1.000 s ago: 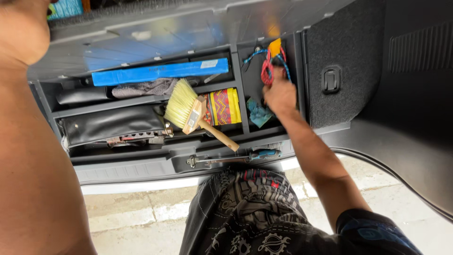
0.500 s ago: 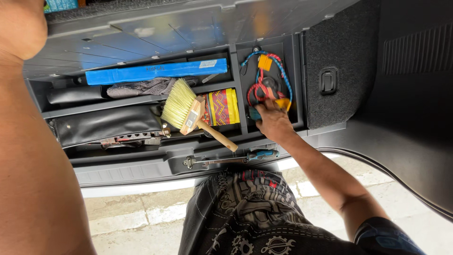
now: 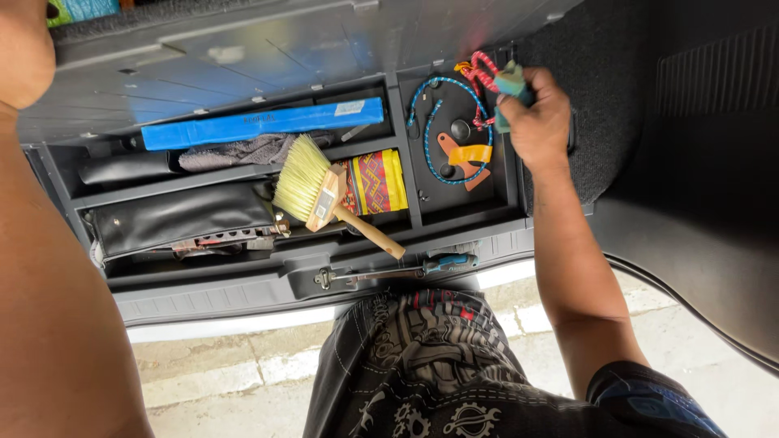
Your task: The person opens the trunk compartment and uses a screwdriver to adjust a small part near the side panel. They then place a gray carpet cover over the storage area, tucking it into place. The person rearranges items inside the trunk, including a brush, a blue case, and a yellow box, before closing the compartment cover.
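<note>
1. Teal cloth sits bunched in the right hand, fingers closed around it, above the storage tray's right compartment.
2. Blue cord lies inside that compartment.

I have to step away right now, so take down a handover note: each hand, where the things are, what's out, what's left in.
Left hand: out of view; only the left arm shows.
Right hand: closed on a teal cloth and a red cord, held at the top edge of the right compartment.
Out: the cloth and red cord.
Left in that compartment: blue cord, orange piece.
Untouched: brush in the middle section, screwdriver on the front ledge.
</note>
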Demonstrator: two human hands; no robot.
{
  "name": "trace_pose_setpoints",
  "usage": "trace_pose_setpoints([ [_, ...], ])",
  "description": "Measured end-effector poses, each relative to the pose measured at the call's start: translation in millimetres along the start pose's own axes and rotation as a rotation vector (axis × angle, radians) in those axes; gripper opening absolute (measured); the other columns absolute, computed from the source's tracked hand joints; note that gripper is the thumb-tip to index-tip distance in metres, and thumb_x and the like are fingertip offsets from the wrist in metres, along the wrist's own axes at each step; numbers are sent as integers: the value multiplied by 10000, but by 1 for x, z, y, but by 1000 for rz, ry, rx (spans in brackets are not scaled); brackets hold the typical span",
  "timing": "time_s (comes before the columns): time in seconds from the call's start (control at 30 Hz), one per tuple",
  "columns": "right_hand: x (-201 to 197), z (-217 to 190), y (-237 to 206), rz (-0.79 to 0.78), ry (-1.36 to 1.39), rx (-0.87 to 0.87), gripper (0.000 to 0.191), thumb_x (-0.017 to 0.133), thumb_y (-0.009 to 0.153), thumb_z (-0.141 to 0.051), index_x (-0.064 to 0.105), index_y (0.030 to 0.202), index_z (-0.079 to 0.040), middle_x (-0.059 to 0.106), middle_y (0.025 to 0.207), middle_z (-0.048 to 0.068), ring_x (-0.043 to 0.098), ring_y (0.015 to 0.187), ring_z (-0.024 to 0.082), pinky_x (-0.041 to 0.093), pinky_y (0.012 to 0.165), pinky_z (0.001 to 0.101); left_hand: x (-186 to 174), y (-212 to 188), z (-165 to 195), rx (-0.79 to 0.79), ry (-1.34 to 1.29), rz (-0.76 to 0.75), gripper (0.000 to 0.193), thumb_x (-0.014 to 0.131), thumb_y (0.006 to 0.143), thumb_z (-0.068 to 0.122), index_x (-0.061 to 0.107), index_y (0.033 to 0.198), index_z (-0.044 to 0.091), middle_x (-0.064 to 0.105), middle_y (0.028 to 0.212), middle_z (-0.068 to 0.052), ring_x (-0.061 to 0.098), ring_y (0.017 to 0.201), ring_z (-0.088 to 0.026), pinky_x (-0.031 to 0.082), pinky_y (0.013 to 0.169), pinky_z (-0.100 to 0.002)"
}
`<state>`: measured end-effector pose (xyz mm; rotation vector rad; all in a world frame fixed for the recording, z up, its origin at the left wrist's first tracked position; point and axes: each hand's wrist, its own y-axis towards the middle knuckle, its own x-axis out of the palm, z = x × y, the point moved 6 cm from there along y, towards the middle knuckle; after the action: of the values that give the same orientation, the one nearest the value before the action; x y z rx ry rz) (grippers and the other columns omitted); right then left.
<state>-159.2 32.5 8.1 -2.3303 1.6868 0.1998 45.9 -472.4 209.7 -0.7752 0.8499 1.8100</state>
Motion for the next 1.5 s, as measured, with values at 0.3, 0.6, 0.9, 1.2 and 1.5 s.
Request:
trace_pose_setpoints([
  [0.3,19,-41,-23,-95,-266,-60,282,762,904,-148,673,1157,-61,714,1036,53,695,918,161,594,802,336,-6,-1,1,-6,25,21,153,630,1069,119,725,1033,5,676,824,-61,606,692,-156,444,629,-297],
  [0.6,138,-47,-49,-373,-650,-321,517,775,915,-339,631,1339,-81,648,1338,155,589,1260,358,481,1046,456,-23,13,23,40,176,66,145,649,1051,119,738,1003,15,670,777,-58,607,656,-166,434,596,-307],
  [0.9,242,-66,-29,-628,-1062,-699,455,817,769,-270,688,1156,-69,648,1043,72,569,1069,278,495,885,444,-30,22,62,91,137,143,132,663,1047,28,781,1091,-11,703,776,-93,649,673,-180,466,614,-304],
  [1.2,213,-101,-92,-507,-913,-748,644,842,679,-273,685,1275,-85,626,1066,27,536,973,259,487,827,409,-33,25,65,150,125,163,104,655,1048,10,720,1075,-66,729,867,-137,736,820,-197,552,760,-283],
  [1.5,211,-104,-46,-571,-841,-747,663,834,689,-220,682,1306,-32,689,1103,79,585,937,290,517,853,450,-30,16,38,-36,143,61,199,651,1102,59,665,937,-52,639,751,-107,578,619,-182,404,611,-304],
])
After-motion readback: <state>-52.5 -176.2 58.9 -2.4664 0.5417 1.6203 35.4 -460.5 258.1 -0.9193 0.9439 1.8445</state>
